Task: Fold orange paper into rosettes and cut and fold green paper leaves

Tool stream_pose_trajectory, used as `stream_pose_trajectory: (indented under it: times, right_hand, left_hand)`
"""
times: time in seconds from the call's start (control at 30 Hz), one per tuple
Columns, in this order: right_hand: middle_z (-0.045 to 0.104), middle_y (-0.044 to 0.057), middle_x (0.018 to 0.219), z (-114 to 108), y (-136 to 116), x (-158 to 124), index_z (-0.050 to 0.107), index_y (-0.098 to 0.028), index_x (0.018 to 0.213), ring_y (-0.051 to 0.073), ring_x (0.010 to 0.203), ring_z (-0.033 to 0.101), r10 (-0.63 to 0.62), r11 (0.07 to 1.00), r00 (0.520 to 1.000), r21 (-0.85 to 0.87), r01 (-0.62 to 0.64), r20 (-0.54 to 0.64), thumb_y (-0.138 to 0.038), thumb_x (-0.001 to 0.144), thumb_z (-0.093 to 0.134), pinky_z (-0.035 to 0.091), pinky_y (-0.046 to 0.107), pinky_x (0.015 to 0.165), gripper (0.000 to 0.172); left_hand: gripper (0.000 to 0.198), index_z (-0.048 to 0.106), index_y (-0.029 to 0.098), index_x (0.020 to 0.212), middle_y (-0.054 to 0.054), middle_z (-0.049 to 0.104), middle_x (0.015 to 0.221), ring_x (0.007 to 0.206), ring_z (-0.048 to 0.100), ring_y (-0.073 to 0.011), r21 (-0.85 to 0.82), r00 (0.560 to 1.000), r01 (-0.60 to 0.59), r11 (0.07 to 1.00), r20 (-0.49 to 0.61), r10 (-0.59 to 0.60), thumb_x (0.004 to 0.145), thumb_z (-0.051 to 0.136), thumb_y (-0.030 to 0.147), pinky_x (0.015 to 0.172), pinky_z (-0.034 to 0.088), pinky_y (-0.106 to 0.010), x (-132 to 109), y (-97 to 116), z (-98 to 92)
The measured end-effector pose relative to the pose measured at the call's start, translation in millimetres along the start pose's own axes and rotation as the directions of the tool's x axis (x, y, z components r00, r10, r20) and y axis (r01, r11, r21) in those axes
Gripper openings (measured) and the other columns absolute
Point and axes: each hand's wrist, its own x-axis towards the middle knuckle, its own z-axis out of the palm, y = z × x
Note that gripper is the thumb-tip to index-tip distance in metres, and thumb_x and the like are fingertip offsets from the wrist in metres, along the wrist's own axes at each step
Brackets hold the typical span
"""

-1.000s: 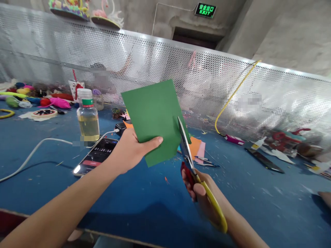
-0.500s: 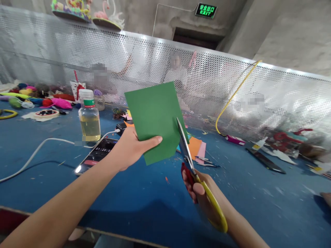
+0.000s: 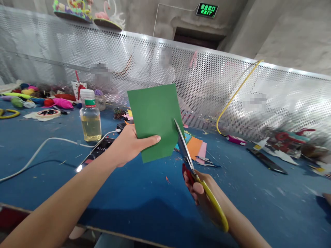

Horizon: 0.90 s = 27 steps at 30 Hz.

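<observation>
Above the blue table [image 3: 139,187] tilts a flat, plain green sheet [image 3: 155,112].

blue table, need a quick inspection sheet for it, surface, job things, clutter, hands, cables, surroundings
Surface: blue table, strewn with small scraps.
Job things: green sheet held up off the table; scissors with a blade crossing its right edge.
Clutter: bottle, phone, orange paper.
Hands: left hand holds the sheet; right hand holds the scissors.
Cables: white cable passes the bottle and phone; yellow cord hangs down the panel.
Surroundings: perforated panel behind; lit exit sign.
</observation>
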Motion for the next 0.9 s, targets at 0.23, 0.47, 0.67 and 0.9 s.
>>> stream_pose_trajectory:
  times: [0.23, 0.47, 0.67, 0.9]
  right_hand:
    - [0.050, 0.002, 0.053, -3, 0, 2, 0.053, -0.020, 0.062, 0.014, 0.046, 0.045, -0.045, 0.998, 0.999, -0.034, 0.046, 0.026, -0.076, 0.068, 0.044, 0.033, 0.026, 0.042, 0.058]
    - [0.050, 0.001, 0.055, -4, -11, 0, 0.050, -0.019, 0.063, 0.013, 0.047, 0.045, 0.001, 0.986, 0.998, -0.169, 0.010, 0.070, -0.082, 0.069, 0.029, 0.036, 0.026, 0.046, 0.067]
    - [0.046, -0.001, 0.054, -3, -17, -3, 0.045, -0.020, 0.065, 0.012, 0.044, 0.042, -0.017, 0.972, 0.998, -0.233, 0.030, 0.058, -0.088, 0.061, 0.011, 0.037, 0.026, 0.046, 0.076]
    - [0.049, 0.002, 0.057, -1, -13, -4, 0.046, -0.021, 0.063, 0.014, 0.047, 0.047, -0.072, 0.967, 0.997, -0.243, 0.080, 0.041, -0.084, 0.069, 0.016, 0.035, 0.025, 0.042, 0.070]
  left_hand:
    - [0.027, 0.070, 0.020, 0.094, -0.004, 0.074, 0.083, 0.077, 0.070, -0.0214, 0.017, 0.999, 0.028, 0.999, 0.024, -0.028, 0.068, 0.071, 0.025, 0.068, 0.059, -0.031, 2, 0, -7.0]
    - [0.028, 0.069, 0.020, 0.098, -0.002, 0.074, 0.085, 0.075, 0.069, -0.0161, 0.090, 0.993, 0.077, 0.993, 0.081, -0.084, 0.070, 0.070, 0.024, 0.065, 0.058, -0.023, 2, 7, -14.9]
    - [0.028, 0.069, 0.018, 0.097, -0.003, 0.073, 0.086, 0.074, 0.069, -0.0171, 0.119, 0.991, 0.091, 0.989, 0.090, -0.102, 0.070, 0.071, 0.025, 0.065, 0.058, -0.025, 4, 9, -17.7]
    - [0.025, 0.069, 0.017, 0.094, -0.004, 0.072, 0.093, 0.078, 0.069, -0.0180, 0.090, 0.987, 0.098, 0.991, 0.120, -0.109, 0.070, 0.071, 0.023, 0.071, 0.058, -0.027, 4, 7, -20.4]
